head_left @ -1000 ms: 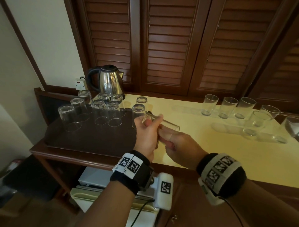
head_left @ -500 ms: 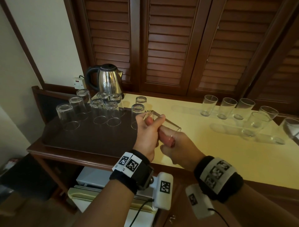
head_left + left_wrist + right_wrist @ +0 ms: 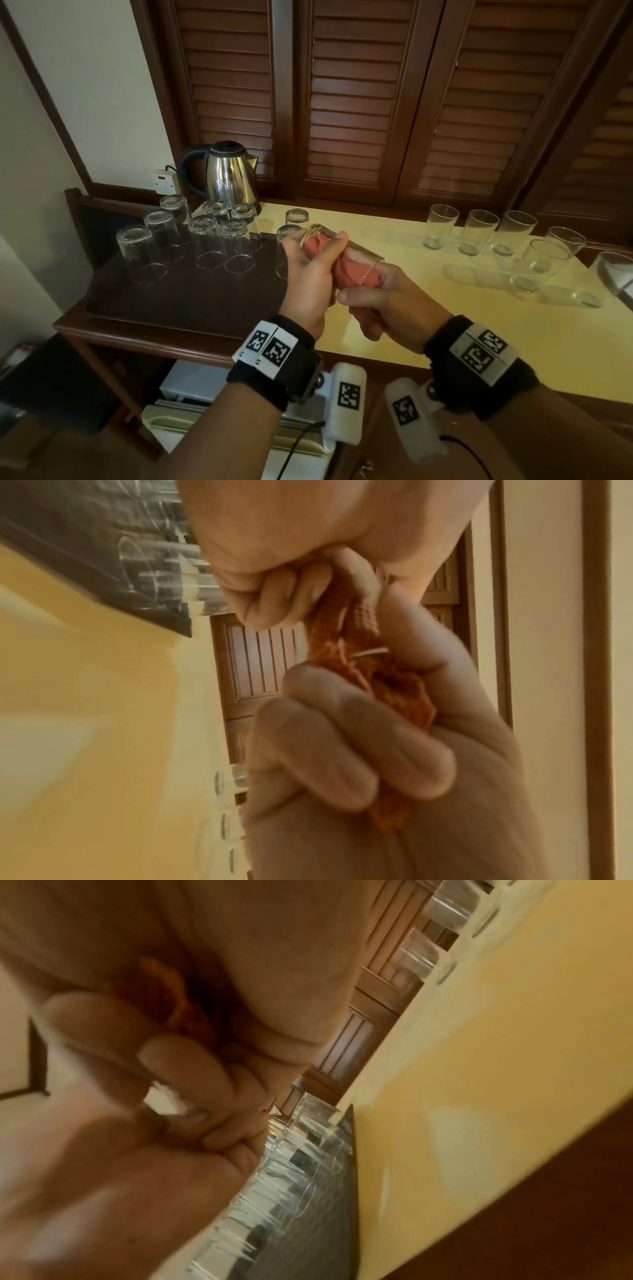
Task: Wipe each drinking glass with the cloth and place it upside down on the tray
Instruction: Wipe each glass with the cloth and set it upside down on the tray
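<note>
Left hand gripping tilted glass, right hand clutching orange cloth, weave visible only in left wrist view

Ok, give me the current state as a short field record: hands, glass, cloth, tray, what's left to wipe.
left hand: grips the glass near its base
held glass: tilted on its side, over the tray's right edge
right hand: holds the cloth at the glass mouth
cloth: orange-pink, stuffed inside the glass
tray: dark, upside-down glasses along its far side
unwiped glasses: upright on the yellow counter, right side
kettle: behind the tray
</note>
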The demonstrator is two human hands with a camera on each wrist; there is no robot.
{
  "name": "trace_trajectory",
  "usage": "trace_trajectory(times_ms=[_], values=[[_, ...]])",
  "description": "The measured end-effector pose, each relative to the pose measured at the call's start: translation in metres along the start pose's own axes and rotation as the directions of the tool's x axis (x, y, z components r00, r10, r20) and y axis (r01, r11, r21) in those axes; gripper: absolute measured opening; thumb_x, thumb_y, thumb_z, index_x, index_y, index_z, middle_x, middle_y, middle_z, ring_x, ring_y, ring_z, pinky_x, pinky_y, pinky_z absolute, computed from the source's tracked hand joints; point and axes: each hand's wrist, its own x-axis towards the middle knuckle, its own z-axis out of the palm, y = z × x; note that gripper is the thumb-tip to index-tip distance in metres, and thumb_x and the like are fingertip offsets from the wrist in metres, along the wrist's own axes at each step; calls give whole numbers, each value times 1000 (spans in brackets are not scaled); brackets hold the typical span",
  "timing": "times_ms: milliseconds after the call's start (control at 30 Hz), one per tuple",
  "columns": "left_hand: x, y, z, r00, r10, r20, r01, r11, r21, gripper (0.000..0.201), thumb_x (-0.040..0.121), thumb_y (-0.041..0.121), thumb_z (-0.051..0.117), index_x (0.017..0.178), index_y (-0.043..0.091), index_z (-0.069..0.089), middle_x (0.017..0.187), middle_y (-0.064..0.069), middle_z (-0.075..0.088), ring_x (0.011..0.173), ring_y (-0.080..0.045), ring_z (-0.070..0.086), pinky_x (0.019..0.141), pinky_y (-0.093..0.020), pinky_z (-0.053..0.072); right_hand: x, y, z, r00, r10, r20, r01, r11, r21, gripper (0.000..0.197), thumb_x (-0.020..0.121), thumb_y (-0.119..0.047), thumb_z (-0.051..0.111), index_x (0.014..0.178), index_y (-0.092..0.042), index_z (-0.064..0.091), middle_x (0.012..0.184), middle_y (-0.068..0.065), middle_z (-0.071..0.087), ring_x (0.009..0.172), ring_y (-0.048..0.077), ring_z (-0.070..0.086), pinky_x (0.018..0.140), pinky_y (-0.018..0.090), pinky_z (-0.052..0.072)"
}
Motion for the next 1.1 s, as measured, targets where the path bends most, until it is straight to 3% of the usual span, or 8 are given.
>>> trace_trajectory(times_ms=[167,267,367,533,700,800,900,1100], values=[[1,4,-1,999,-23,-36,24,999,31,39,96,29,74,121,40,47,125,-13,63,106,-27,69,100,-54,57,7,18,6,947,-309,92,251,529,-811,75,86,8,54,151,-28,44,152,-13,45,124,4,57,99,25,51],[-6,-3,0,997,59,-42,-59,998,-5,41,96,19,73,122,38,48,129,-13,62,115,-31,67,102,-54,56,6,12,9,988,-156,-3,140,895,-425,56,88,10,59,134,-23,60,97,-4,66,70,12,62,59,25,51],[-5,-8,-2,998,69,-13,-69,998,14,47,95,30,76,129,37,46,125,-13,63,122,-37,66,102,-66,53,3,5,2,999,42,2,-42,994,-96,37,90,8,59,118,-15,66,65,8,53,44,21,41,44,30,35],[2,-1,-3,998,-27,-53,27,1000,15,40,98,32,72,126,34,44,126,-15,63,117,-35,68,107,-60,52,11,17,8,965,-252,65,210,607,-766,76,88,9,52,150,-33,45,155,-17,42,123,-1,57,100,25,52],[2,-5,-2,997,71,-39,-72,997,-30,46,93,31,77,126,35,46,122,-11,63,120,-37,66,102,-63,54,11,5,4,999,-27,-26,24,994,-111,49,90,10,59,129,-19,62,72,25,50,46,27,42,43,31,38],[5,-2,-2,999,24,-25,-23,999,24,45,95,39,75,126,38,43,124,-9,64,118,-33,67,104,-62,53,12,5,0,994,-108,-26,90,920,-382,64,89,10,56,139,-30,57,105,12,69,62,13,61,56,24,51],[9,0,-4,1000,-16,-25,16,1000,16,49,95,35,76,129,38,42,130,-13,62,115,-32,68,103,-60,54,15,9,7,973,-230,38,169,585,-794,69,87,8,52,144,-31,53,149,-20,48,117,-1,60,97,20,52],[2,-3,-3,992,122,11,-122,993,1,62,83,35,81,133,37,44,129,-14,64,118,-32,68,100,-56,56,8,2,5,999,-4,-46,5,1000,14,50,89,10,59,125,-24,65,63,18,49,41,22,43,42,29,36]])
